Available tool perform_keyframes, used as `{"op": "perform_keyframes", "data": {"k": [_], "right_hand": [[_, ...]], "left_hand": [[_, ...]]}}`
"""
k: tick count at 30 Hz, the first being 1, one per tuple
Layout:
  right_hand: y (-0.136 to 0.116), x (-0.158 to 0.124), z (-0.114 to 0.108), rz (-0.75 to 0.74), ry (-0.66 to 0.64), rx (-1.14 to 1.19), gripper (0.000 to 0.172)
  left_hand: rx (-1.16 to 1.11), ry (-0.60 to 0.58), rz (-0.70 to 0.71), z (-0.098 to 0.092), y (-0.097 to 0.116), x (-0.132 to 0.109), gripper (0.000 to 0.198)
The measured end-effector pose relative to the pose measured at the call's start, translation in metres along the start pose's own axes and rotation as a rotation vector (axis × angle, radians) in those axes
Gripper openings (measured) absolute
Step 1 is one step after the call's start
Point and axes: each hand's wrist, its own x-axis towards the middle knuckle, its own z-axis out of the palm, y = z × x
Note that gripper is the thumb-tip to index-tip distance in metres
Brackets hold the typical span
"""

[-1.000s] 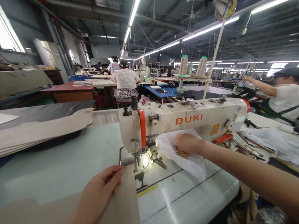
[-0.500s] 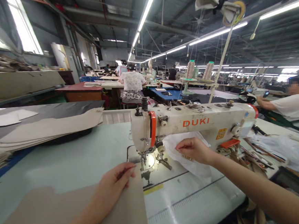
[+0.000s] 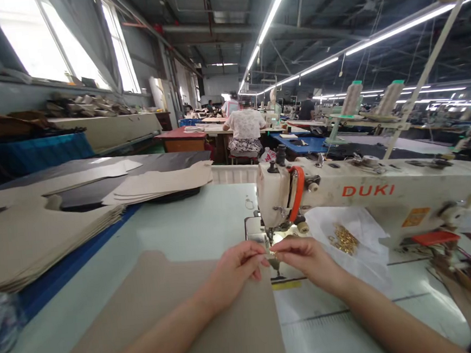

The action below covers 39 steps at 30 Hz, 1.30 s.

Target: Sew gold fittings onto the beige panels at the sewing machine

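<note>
A flat beige fabric panel lies on the pale table under my left forearm. My left hand is closed in a pinch at the panel's upper right corner. Close beside it, almost fingertip to fingertip, my right hand pinches a small gold metal piece, mostly hidden by the fingers. Both hands are just in front of the needle area of a sewing machine marked DUKI. Right of them, a heap of small gold metal pieces rests on a white plastic sheet under the machine's arm.
Stacks of cut beige panels stand on the left, with another stack behind. Tall thread cones rise beyond the machine. Brown strips hang at the right edge. A person sits with their back to me farther off.
My right hand has moved left from the white sheet to my left hand, uncovering the gold pieces. My view has turned left. The left hand stays at the panel's corner.
</note>
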Motion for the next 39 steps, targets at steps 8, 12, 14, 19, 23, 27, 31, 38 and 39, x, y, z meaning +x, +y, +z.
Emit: {"op": "perform_keyframes", "data": {"k": [8, 12, 14, 19, 23, 27, 31, 38, 39], "right_hand": [[0.003, -0.003, 0.003, 0.217, -0.013, 0.359, 0.026], [0.004, -0.006, 0.011, 0.259, -0.037, 0.517, 0.027], [0.004, -0.006, 0.017, 0.241, -0.038, 0.546, 0.025], [0.004, -0.005, 0.021, 0.162, 0.022, 0.445, 0.025], [0.001, -0.005, 0.017, 0.149, 0.052, 0.364, 0.027], [-0.002, -0.001, 0.022, 0.210, 0.009, 0.371, 0.026], [0.000, 0.006, 0.032, 0.283, 0.021, 0.477, 0.031], [0.005, 0.005, 0.038, 0.277, 0.075, 0.604, 0.032], [0.004, 0.005, 0.038, 0.274, 0.080, 0.606, 0.032]], "left_hand": [[-0.132, -0.044, -0.087, -0.001, -0.001, 0.004, 0.024], [-0.189, -0.098, -0.125, 0.001, 0.000, 0.004, 0.027], [-0.207, -0.110, -0.127, 0.002, -0.001, 0.004, 0.028], [-0.236, -0.079, -0.132, 0.001, -0.003, 0.006, 0.032], [-0.222, -0.030, -0.173, 0.001, -0.003, 0.006, 0.030], [-0.216, -0.019, -0.180, 0.001, 0.000, 0.004, 0.030], [-0.283, 0.034, -0.224, -0.002, 0.003, 0.004, 0.033], [-0.416, 0.057, -0.372, -0.004, 0.011, 0.003, 0.032], [-0.410, 0.035, -0.369, -0.004, 0.012, 0.002, 0.030]]}}
